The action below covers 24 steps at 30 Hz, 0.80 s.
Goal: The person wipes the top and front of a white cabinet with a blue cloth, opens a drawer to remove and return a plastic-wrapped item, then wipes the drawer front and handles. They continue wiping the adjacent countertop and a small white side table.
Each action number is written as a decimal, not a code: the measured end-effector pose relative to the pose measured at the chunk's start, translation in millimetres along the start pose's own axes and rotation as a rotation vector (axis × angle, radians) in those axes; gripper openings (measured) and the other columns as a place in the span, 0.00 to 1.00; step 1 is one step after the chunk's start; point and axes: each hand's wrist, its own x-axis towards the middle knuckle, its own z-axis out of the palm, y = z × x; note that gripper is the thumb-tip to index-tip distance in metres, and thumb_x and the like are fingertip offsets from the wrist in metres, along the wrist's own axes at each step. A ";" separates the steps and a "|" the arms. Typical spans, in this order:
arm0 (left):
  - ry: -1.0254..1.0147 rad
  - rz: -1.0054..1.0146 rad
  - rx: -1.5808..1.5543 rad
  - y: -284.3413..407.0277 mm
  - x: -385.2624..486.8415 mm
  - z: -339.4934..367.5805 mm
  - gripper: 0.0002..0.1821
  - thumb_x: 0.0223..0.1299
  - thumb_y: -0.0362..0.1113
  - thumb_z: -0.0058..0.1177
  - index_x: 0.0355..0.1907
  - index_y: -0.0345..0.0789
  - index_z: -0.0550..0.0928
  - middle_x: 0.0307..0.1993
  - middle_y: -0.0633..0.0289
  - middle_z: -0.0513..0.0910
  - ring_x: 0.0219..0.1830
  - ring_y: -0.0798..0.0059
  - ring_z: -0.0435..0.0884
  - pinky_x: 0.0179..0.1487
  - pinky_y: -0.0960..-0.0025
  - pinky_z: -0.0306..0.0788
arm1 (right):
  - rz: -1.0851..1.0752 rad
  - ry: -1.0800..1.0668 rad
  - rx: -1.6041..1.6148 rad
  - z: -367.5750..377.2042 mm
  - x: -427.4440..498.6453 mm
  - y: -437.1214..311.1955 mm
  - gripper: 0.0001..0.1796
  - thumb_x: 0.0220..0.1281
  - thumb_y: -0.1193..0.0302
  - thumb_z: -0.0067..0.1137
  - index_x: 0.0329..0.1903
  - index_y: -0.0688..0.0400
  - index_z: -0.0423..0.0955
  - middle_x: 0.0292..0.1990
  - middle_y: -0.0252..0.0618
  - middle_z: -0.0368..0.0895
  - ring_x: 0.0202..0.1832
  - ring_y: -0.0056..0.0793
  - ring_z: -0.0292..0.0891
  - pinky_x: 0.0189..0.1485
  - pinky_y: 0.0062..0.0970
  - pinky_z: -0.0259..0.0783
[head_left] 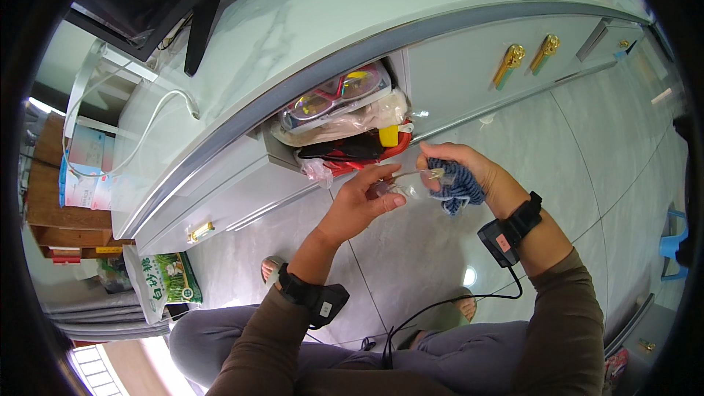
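My left hand point(360, 198) is curled around a clear, shiny object point(407, 181), perhaps plastic, whose exact kind is hard to make out. A blue-and-white ribbed cloth point(456, 184) is gripped in my right hand point(473, 162), close against the far end of the clear object. Just beyond my hands, a drawer point(280, 157) stands pulled out of the grey cabinet. Inside it lie goggles with red trim point(335, 93) in a clear case, a whitish plastic-wrapped bundle point(352, 118), a black pouch point(344, 146) and a red item with a yellow tag point(389, 136).
A marbled white countertop point(330, 16) overhangs the drawers. On it are a black screen stand point(203, 33) and a white cable point(165, 99). A bag of sugar point(170, 280) stands at left. A black cable point(451, 300) trails from my right wrist device. A blue stool point(674, 245) is far right.
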 end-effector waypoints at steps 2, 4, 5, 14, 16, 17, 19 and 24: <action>0.076 -0.068 -0.059 -3.8 0.4 4.8 0.23 0.56 0.42 0.64 0.51 0.32 0.77 0.32 0.66 0.76 0.28 0.82 0.72 0.33 0.79 0.69 | -0.021 -0.015 -0.129 2.4 -0.1 -2.4 0.14 0.61 0.59 0.53 0.41 0.56 0.77 0.30 0.37 0.80 0.32 0.23 0.76 0.36 0.20 0.70; 0.144 -0.200 -0.166 -6.4 4.0 5.9 0.20 0.60 0.44 0.59 0.49 0.32 0.77 0.30 0.66 0.76 0.26 0.81 0.73 0.32 0.78 0.69 | -0.185 -0.110 -0.298 5.8 0.8 0.2 0.18 0.62 0.58 0.54 0.49 0.55 0.75 0.35 0.39 0.79 0.39 0.23 0.75 0.43 0.20 0.68; 0.192 -0.275 -0.220 -7.2 5.2 6.7 0.19 0.63 0.45 0.57 0.48 0.32 0.76 0.28 0.66 0.77 0.25 0.80 0.74 0.32 0.77 0.69 | -0.237 -0.110 -0.376 7.6 1.1 3.0 0.20 0.62 0.58 0.54 0.53 0.54 0.74 0.37 0.39 0.79 0.43 0.22 0.74 0.46 0.20 0.68; 0.267 -0.256 -0.273 -8.8 4.8 13.7 0.27 0.66 0.55 0.46 0.47 0.29 0.78 0.35 0.60 0.81 0.35 0.74 0.79 0.38 0.71 0.73 | -0.232 0.220 -0.237 13.3 24.5 15.6 0.19 0.58 0.59 0.63 0.42 0.62 0.79 0.31 0.30 0.79 0.32 0.15 0.74 0.34 0.16 0.69; 0.333 -0.313 -0.297 -7.1 6.6 8.0 0.27 0.66 0.55 0.45 0.46 0.29 0.79 0.35 0.59 0.82 0.35 0.74 0.80 0.38 0.71 0.73 | -0.256 0.150 -0.197 9.3 23.4 8.1 0.20 0.60 0.60 0.60 0.47 0.62 0.78 0.36 0.32 0.80 0.37 0.17 0.74 0.42 0.18 0.69; 0.367 -0.346 -0.304 -5.9 7.4 6.0 0.27 0.67 0.55 0.45 0.46 0.29 0.79 0.36 0.59 0.82 0.35 0.73 0.80 0.38 0.71 0.73 | -0.232 0.169 -0.178 8.8 22.3 4.4 0.20 0.61 0.60 0.59 0.49 0.62 0.77 0.38 0.33 0.80 0.40 0.18 0.75 0.46 0.19 0.70; 0.340 -0.314 -0.381 -1.9 7.9 4.0 0.29 0.68 0.57 0.42 0.47 0.29 0.78 0.37 0.57 0.82 0.35 0.72 0.80 0.37 0.71 0.73 | -0.284 0.117 -0.253 11.9 20.0 -2.7 0.21 0.62 0.59 0.58 0.48 0.63 0.78 0.38 0.34 0.80 0.39 0.18 0.74 0.45 0.18 0.68; 0.114 -0.164 -0.443 14.8 3.0 8.8 0.27 0.69 0.55 0.41 0.48 0.30 0.74 0.37 0.55 0.82 0.32 0.72 0.80 0.34 0.74 0.72 | -0.427 0.229 -0.544 37.7 26.6 -26.1 0.25 0.61 0.56 0.58 0.46 0.67 0.77 0.34 0.34 0.80 0.34 0.16 0.72 0.37 0.18 0.67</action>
